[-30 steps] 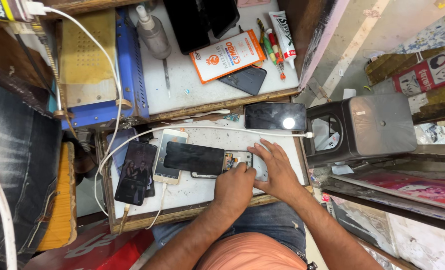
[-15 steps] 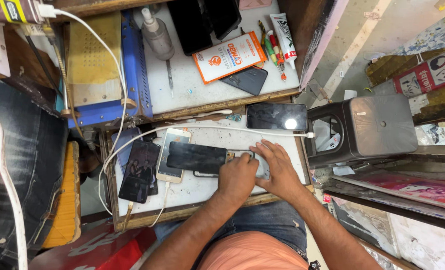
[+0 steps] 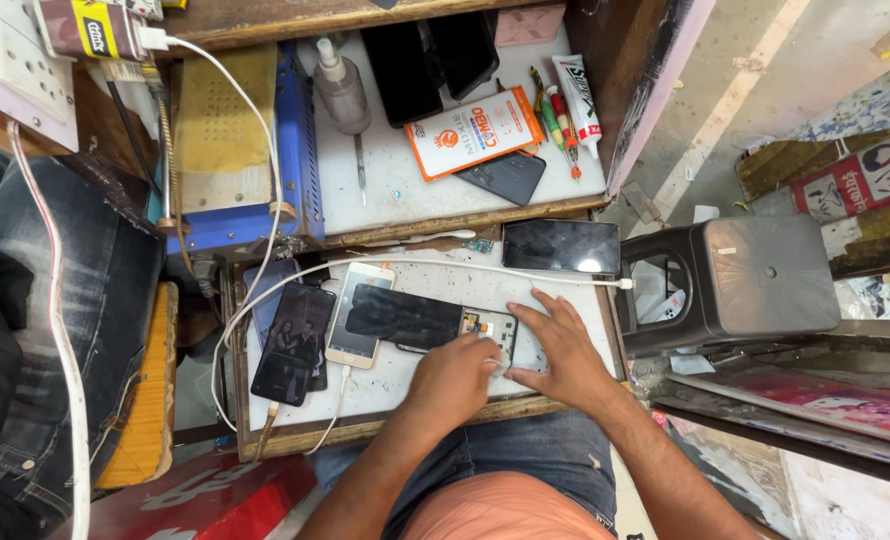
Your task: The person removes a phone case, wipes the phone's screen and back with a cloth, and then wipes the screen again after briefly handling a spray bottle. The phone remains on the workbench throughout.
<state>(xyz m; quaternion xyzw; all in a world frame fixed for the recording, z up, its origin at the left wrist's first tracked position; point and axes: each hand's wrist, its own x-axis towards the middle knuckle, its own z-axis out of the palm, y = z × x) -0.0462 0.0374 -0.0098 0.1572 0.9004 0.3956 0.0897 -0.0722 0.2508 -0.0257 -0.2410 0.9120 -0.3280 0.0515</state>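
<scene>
An opened phone [image 3: 485,328] lies on the small white work table [image 3: 405,385], its dark screen panel [image 3: 402,317] lifted off to the left. My left hand [image 3: 452,376] has its fingers curled at the phone's open body; whether it grips a small tool I cannot tell. My right hand [image 3: 557,347] lies flat on the right end of the phone, fingers spread, pressing it down.
A white phone [image 3: 357,314] and two dark phones [image 3: 290,340] lie left on the table, with white cables [image 3: 265,290]. Another dark phone [image 3: 561,246] sits at the back right. A black stool [image 3: 755,280] stands to the right. The upper shelf holds an orange box [image 3: 473,130], bottle [image 3: 342,90], tubes.
Both hands stay on the open phone with only slight finger shifts. The view has tilted a little.
</scene>
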